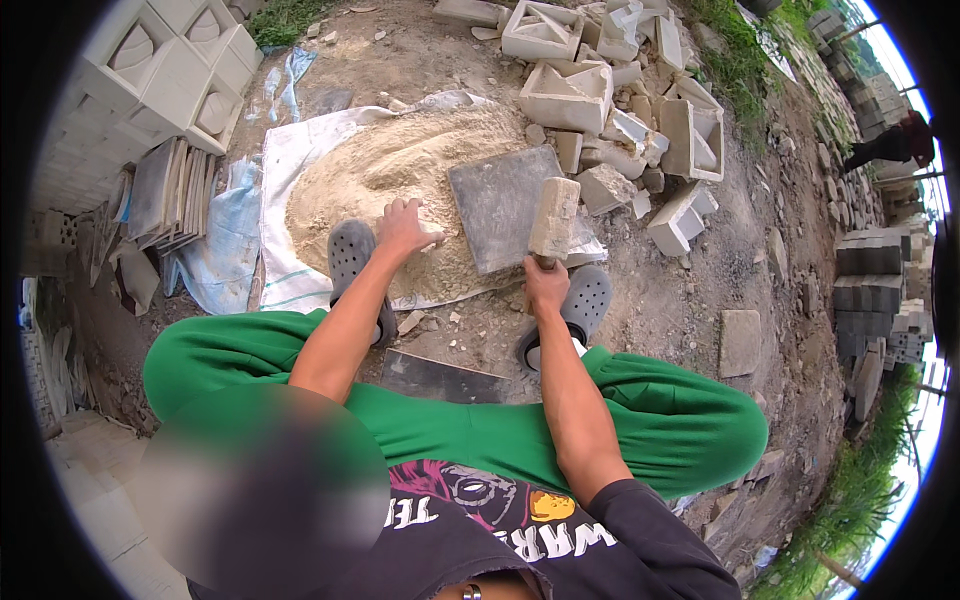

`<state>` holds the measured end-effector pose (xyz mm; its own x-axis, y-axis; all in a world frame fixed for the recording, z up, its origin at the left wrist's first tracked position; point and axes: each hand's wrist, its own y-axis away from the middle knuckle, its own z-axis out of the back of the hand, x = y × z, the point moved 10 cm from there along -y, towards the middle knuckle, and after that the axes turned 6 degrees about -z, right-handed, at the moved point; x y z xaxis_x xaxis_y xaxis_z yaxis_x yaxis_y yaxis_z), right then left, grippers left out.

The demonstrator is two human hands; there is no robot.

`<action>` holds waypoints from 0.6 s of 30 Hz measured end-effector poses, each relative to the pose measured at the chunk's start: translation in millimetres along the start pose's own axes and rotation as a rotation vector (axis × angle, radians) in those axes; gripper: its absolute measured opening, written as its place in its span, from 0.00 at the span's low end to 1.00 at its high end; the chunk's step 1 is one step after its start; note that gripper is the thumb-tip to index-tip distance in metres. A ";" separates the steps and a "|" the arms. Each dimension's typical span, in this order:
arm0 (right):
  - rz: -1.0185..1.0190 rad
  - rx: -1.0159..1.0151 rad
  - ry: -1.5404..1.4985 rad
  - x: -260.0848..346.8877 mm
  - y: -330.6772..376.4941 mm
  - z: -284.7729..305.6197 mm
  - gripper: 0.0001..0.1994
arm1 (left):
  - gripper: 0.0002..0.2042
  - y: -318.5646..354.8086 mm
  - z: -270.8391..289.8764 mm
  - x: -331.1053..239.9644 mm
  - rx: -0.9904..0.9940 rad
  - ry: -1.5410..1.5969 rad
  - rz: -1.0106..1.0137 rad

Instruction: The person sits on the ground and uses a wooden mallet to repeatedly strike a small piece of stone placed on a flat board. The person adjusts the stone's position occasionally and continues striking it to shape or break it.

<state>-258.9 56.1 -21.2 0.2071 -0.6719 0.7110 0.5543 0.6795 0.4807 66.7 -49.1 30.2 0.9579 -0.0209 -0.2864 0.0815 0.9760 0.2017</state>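
Note:
My left hand (402, 228) is low over a heap of pale sandy powder (350, 190), fingers bent and thumb held apart from them. Beside the thumb is a small pale lump (430, 227); whether the fingertips touch it is hard to see. In my right hand (545, 283) is the handle of a mallet, its thick, dusty, block-shaped head (555, 217) pointing away from me. A flat dark grey slab (500, 205) lies between the hands, partly on the powder, with the mallet head over its right side. The powder is spread on a white woven sack (285, 225).
Broken pale blocks (565, 95) and rubble are piled at the far right. Stacked white blocks (170, 65) and leaning thin slabs (170, 195) stand at the left. Another dark slab (440, 378) lies between my feet. A flat stone (740, 342) is at the right.

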 end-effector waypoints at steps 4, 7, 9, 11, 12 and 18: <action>-0.017 0.022 0.046 -12.1 -6.5 -12.6 0.23 | 0.38 19.9 -12.6 6.7 0.057 -0.046 -0.003; -0.056 0.053 0.038 -10.1 -7.0 -16.4 0.22 | 0.38 33.0 -24.9 17.6 -0.064 -0.013 0.005; -0.049 0.067 -0.001 -7.7 -9.5 -17.1 0.22 | 0.37 31.6 -31.1 23.3 -0.088 0.016 0.014; -0.091 0.106 -0.027 -0.8 -6.6 -16.1 0.18 | 0.36 30.5 -35.4 28.1 -0.057 0.059 0.044; -0.110 0.130 -0.039 5.1 -3.1 -16.3 0.17 | 0.36 31.8 -35.3 30.2 -0.067 0.091 0.038; -0.188 0.207 -0.116 11.6 0.9 -16.4 0.15 | 0.33 34.3 -16.1 8.4 -0.317 0.281 -0.123</action>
<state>-242.8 44.1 -20.9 0.0159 -0.7616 0.6478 0.3955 0.5998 0.6956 73.1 -12.3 19.7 0.8305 -0.1242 -0.5430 0.0599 0.9891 -0.1347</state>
